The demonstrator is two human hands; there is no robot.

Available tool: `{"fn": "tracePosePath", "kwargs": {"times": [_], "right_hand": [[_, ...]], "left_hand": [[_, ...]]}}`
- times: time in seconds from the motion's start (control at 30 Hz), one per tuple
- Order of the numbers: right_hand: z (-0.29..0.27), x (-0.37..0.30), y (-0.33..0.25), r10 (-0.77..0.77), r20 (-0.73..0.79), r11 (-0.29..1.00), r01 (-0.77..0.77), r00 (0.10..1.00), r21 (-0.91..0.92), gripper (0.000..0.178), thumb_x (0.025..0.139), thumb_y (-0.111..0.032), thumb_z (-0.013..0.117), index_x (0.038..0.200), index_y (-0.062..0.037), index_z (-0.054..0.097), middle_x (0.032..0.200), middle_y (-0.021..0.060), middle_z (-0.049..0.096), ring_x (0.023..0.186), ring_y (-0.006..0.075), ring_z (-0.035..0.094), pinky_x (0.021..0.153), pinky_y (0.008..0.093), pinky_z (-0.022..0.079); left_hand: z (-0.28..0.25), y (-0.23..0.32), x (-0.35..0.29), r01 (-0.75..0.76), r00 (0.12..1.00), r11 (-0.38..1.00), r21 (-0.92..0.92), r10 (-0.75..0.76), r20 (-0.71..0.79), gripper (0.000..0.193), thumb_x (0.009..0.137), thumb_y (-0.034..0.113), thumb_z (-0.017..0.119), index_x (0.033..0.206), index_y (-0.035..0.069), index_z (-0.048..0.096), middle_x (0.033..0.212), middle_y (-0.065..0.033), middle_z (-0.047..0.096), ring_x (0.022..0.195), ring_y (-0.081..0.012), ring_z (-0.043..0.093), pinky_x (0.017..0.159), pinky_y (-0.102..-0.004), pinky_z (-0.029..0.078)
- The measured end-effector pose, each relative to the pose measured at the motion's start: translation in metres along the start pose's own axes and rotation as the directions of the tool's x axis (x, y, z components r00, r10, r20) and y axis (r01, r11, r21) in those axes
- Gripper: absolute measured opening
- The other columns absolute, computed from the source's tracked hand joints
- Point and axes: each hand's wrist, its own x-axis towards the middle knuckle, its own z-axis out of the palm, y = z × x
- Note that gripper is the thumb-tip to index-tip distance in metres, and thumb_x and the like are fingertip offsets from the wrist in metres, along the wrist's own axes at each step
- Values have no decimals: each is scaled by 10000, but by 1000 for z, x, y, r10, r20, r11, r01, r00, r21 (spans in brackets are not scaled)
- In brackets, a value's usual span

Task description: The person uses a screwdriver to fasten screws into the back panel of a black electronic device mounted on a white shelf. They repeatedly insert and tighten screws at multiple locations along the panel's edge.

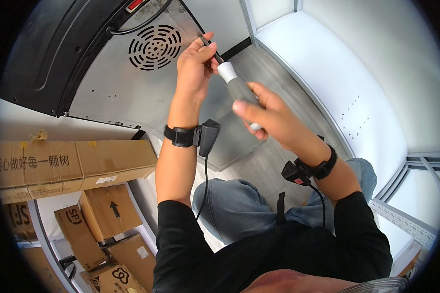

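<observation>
We log a vented metal panel (132,93) at ten o'clock, a grey-handled screwdriver (236,86) near twelve. Our right hand (269,111) wraps its fingers around the handle; our left hand (195,61) pinches the shaft (215,55). Likely step: guiding the tip (200,35); next calls for steady alignment.

Left hand (196,59) farther forward, pinching; right hand (270,113) curled in grip; forearms (175,168) bare.
</observation>
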Motion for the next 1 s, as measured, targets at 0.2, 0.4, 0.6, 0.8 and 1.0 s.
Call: {"fn": "tracePosePath", "kwargs": {"times": [0.2,0.4,0.6,0.8,1.0], "right_hand": [[-8,-3,-2,3,118,1000,-4,993,8,374,840,-292,631,1011,4,480,623,-21,470,499,50,429,458,209,338],[-5,-7,-3,73,112,997,-75,991,14,405,840,-279,623,1071,21,478,653,-4,488,514,56,439,454,217,349],[-38,-18,10,73,30,994,-70,997,-86,525,804,-275,659,1182,15,440,760,44,548,560,84,514,466,219,384],[-97,-60,12,109,-384,952,-207,917,-224,465,840,-267,629,1179,5,464,784,38,552,568,77,514,473,209,374],[-178,-96,62,194,-620,937,-330,760,-111,385,855,-290,619,1091,-4,516,768,39,567,535,80,517,483,211,397]], "left_hand": [[2,0,-2,-25,998,1000,-9,25,-52,407,839,84,579,1207,-47,464,600,24,517,508,-63,473,501,-194,345],[1,2,-6,8,1000,1000,-26,-9,-23,430,837,85,583,1220,-47,438,602,16,514,510,-71,471,513,-204,363],[25,-12,-10,88,992,991,100,-96,77,329,886,115,562,1186,4,484,686,32,505,577,-56,495,552,-198,399],[101,-82,3,115,973,990,85,-130,192,283,889,125,586,1128,20,478,677,19,523,591,-73,501,570,-221,412],[175,-174,12,237,914,950,204,-289,284,228,915,170,550,1100,38,534,717,-14,562,644,-93,518,601,-233,425]]}}
